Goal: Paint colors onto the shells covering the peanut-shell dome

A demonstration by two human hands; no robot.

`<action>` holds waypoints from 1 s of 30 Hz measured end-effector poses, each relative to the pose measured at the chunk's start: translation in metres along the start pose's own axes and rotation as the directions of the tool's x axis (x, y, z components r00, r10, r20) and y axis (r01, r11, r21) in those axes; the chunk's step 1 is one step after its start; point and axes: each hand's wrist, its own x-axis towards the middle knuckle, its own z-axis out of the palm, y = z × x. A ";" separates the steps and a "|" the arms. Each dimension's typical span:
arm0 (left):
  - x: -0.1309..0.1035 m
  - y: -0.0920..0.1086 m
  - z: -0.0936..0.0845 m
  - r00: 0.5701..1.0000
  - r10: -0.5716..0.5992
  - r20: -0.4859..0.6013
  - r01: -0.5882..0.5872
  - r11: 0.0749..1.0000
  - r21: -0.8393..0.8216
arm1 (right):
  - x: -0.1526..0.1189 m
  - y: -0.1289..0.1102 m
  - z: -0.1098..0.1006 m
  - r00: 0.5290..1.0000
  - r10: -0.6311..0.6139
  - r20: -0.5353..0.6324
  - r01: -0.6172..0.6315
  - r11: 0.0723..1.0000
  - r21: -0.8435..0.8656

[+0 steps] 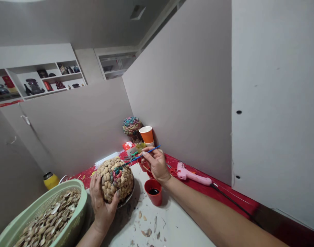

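A worker's left hand grips a rounded, beige form covered in lumpy shells, fingers along its left side and thumb at its near side, while the right hand pinches a slim blue brush whose tip meets a small patch of teal, pink and grey-blue lumps. The form sits in a shallow metal dish toward the left edge of the white tabletop. Judging by the colour, work is at an early stage: that patch is painted, and nearly all the rest in view is bare beige; the underside and far side are hidden. Just right of the dish stands a red plastic cup of dark liquid, with more red cups behind it, leaving a narrow gap. A pale green plastic basket of empty shells hems in the left edge; a pink glue gun lies past the right edge on red cloth, below a grey partition. The roomiest stretch is the near part of the tabletop, strewn with shell scraps.
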 end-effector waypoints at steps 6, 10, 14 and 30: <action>0.002 0.001 -0.001 1.000 0.014 -0.001 -0.014 1.000 0.006 | 0.000 -0.002 0.000 1.000 -0.010 0.000 0.010 1.000 -0.010; 0.003 0.001 -0.001 1.000 0.024 0.000 -0.024 1.000 0.002 | 0.000 -0.001 0.000 1.000 -0.014 -0.002 0.014 1.000 -0.018; 0.002 0.001 0.000 1.000 0.020 -0.005 -0.020 1.000 0.002 | -0.001 -0.001 0.000 1.000 -0.012 0.002 0.012 1.000 -0.023; 0.002 0.000 0.000 1.000 0.021 0.003 -0.021 1.000 0.003 | -0.002 0.004 0.000 0.999 0.036 0.017 -0.037 0.999 0.024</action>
